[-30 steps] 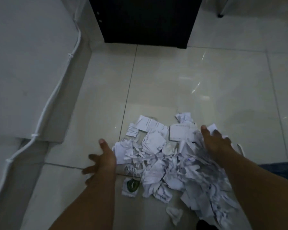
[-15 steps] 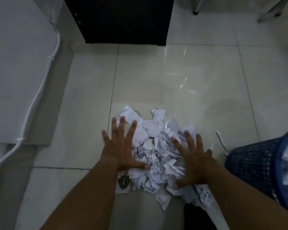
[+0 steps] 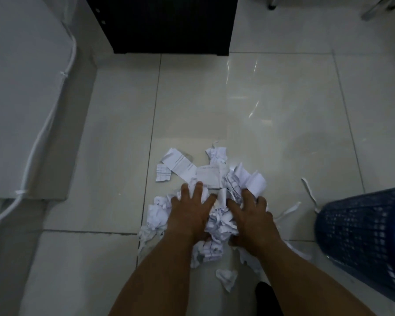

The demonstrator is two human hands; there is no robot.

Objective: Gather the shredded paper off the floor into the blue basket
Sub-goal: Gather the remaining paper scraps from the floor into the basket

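White shredded paper [image 3: 217, 201] lies heaped on the pale tiled floor [image 3: 271, 106], and both hands press down on top of the heap, palms down. On the left hand [image 3: 189, 213] the fingers [image 3: 197, 190] are spread and only slightly bent, lying flat over the scraps; on the right hand [image 3: 251, 217] the fingers [image 3: 249, 197] are curled a little more, their tips sunk among crumpled pieces. Whether either hand has actually closed on any paper cannot be told. A thin wad of scraps is squeezed between the two hands. Beyond the fingertips lie flatter printed slips [image 3: 179, 164]; nearer the wrists a small loose scrap [image 3: 226, 278] sits apart from the heap. To the right of the right-hand fingers, a few long strips [image 3: 309, 192] trail toward the blue basket [image 3: 360, 236], which stands well apart from the hands at the frame's right edge. Far beyond the fingers stands a black cabinet [image 3: 169, 23]. Left of the left hand, a white cable [image 3: 43, 133] runs along a low grey ledge.
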